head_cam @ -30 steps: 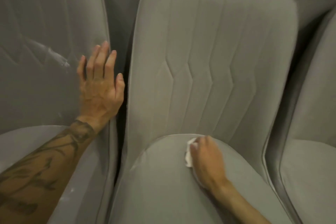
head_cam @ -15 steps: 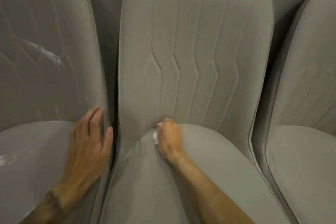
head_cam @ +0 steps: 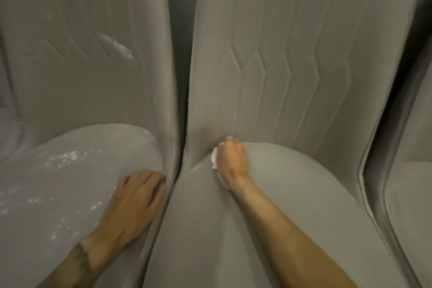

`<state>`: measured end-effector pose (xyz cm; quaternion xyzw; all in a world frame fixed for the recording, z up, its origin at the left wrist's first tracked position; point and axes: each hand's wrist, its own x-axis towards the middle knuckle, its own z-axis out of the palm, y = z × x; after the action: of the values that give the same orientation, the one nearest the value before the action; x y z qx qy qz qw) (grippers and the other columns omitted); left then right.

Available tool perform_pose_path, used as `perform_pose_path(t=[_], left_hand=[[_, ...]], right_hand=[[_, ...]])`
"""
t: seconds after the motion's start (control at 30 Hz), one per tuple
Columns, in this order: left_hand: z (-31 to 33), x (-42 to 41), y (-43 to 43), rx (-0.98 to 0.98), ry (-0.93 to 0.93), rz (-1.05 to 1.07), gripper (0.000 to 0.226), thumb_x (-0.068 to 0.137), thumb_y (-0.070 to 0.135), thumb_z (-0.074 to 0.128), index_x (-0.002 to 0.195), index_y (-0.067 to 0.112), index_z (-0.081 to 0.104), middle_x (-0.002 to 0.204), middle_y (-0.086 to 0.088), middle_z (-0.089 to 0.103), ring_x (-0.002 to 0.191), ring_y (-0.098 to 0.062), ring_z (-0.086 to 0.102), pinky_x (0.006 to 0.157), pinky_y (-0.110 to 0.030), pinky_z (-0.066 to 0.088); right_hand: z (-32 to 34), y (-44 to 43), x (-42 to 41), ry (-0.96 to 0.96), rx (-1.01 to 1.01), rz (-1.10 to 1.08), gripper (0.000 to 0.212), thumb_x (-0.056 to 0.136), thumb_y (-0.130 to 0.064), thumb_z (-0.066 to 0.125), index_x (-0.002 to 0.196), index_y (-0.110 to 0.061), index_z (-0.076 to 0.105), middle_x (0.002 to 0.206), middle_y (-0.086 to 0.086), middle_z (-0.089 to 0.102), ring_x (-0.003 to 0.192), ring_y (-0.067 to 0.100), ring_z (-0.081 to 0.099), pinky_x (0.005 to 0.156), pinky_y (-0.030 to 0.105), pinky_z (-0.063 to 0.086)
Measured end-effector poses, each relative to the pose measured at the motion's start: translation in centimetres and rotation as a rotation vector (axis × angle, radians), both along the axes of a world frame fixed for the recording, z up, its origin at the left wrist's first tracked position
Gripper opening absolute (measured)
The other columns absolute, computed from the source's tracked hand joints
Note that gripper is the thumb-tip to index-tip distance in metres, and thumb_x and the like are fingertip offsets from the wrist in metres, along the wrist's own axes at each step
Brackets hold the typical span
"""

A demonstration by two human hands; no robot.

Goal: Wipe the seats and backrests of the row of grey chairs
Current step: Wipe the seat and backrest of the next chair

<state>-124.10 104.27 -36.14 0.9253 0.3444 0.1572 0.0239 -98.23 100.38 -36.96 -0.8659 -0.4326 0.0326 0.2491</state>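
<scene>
Three grey upholstered chairs stand side by side. The middle chair (head_cam: 292,65) has a stitched backrest and a rounded seat. My right hand (head_cam: 231,161) is closed on a small white cloth (head_cam: 214,159), pressed into the back left corner of that seat where it meets the backrest. My left hand (head_cam: 135,203) lies flat, fingers apart, on the right edge of the left chair's seat (head_cam: 58,182), holding nothing. White smears and flecks mark the left chair's seat and its backrest (head_cam: 93,54).
A third grey chair (head_cam: 411,194) shows at the right edge, only partly in view. A narrow dark gap (head_cam: 183,100) separates the left and middle chairs.
My right hand has slid the cloth leftward along the seat's back crease to the left corner. My left hand has dropped from the left chair's backrest onto its seat edge.
</scene>
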Motion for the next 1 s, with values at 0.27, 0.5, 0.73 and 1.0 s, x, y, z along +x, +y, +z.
perform_pose_path(t=[0.27, 0.5, 0.73, 1.0], left_hand=[[0.5, -0.2, -0.6, -0.151, 0.124, 0.061, 0.06, 0.099, 0.045, 0.026, 0.144, 0.023, 0.06, 0.14, 0.006, 0.06, 0.121, -0.02, 0.053, 0.099, -0.036, 0.035], [0.1, -0.4, -0.2, -0.119, 0.124, 0.042, 0.044, 0.11, 0.037, 0.034, 0.147, 0.028, 0.056, 0.145, 0.009, 0.058, 0.127, -0.019, 0.052, 0.101, -0.034, 0.031], [0.6, -2.7, 2.0, -0.157, 0.083, -0.182, 0.035, 0.109, 0.028, 0.041, 0.141, 0.029, 0.055, 0.143, 0.009, 0.057, 0.131, -0.014, 0.05, 0.111, -0.033, 0.028], [0.8, -13.5, 9.4, -0.082, 0.076, -0.133, 0.057, 0.105, 0.046, 0.025, 0.143, 0.021, 0.057, 0.154, 0.0, 0.051, 0.14, -0.021, 0.046, 0.116, -0.035, 0.024]], right_hand=[[0.1, -3.7, -7.4, 0.15, 0.142, 0.382, 0.021, 0.104, -0.023, 0.04, 0.105, -0.01, 0.056, 0.109, 0.011, 0.061, 0.102, 0.029, 0.055, 0.089, 0.038, 0.042], [1.1, -3.5, -5.7, 0.151, 0.157, 0.063, 0.025, 0.105, -0.019, 0.038, 0.109, -0.004, 0.057, 0.115, 0.016, 0.06, 0.109, 0.033, 0.054, 0.095, 0.041, 0.04], [0.2, -2.8, -16.7, 0.026, 0.27, 0.115, 0.022, 0.103, -0.016, 0.043, 0.1, -0.006, 0.062, 0.101, 0.014, 0.064, 0.094, 0.031, 0.06, 0.084, 0.037, 0.042], [2.3, 1.2, -20.6, 0.271, 0.341, -0.11, 0.027, 0.102, -0.033, 0.047, 0.116, -0.013, 0.06, 0.119, 0.009, 0.056, 0.112, 0.025, 0.056, 0.097, 0.031, 0.04]])
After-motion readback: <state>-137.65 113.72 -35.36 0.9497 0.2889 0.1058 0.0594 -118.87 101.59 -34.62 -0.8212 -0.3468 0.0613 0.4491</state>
